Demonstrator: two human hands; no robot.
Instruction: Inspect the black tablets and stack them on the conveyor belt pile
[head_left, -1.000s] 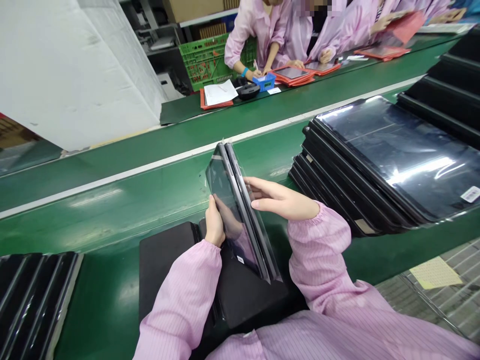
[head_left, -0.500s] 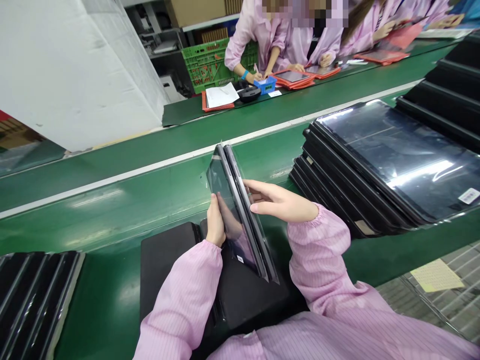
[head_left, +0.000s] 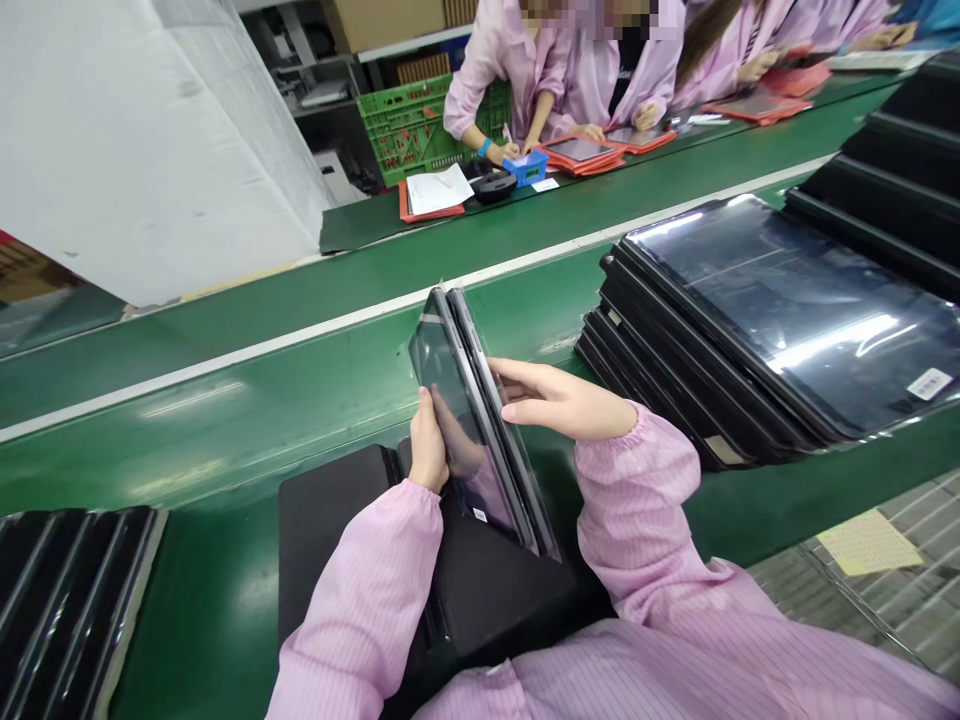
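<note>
Slim black tablet device in clear plastic film (head_left: 461,385) is standing tilted on its long edge, held between both hands above a flat black foam pad (head_left: 330,530) near the person's chest. Its lower end is resting against the pad. Left hand (head_left: 429,445) is gripping the device's left side, its fingers (head_left: 427,440) curled and pressed together; their exact hold on the far face is hard to tell through the glare. Right hand (head_left: 559,400) is reaching in from the right, its fingers (head_left: 532,392) extended, lying close together, tips touching the device's right edge. Pink striped cleanroom sleeves (head_left: 360,600) are covering both forearms.

Green conveyor belt (head_left: 225,425) is running beneath the pad. Stack of black film-wrapped tablets (head_left: 787,320) is lying on the belt just right of the right hand; a row of black units (head_left: 67,590) is standing at near left. Beyond a white-edged strip, co-workers in pink smocks (head_left: 525,70) are handling tablets on orange sleeves (head_left: 581,155) at a far green tabletop (head_left: 390,215).
</note>
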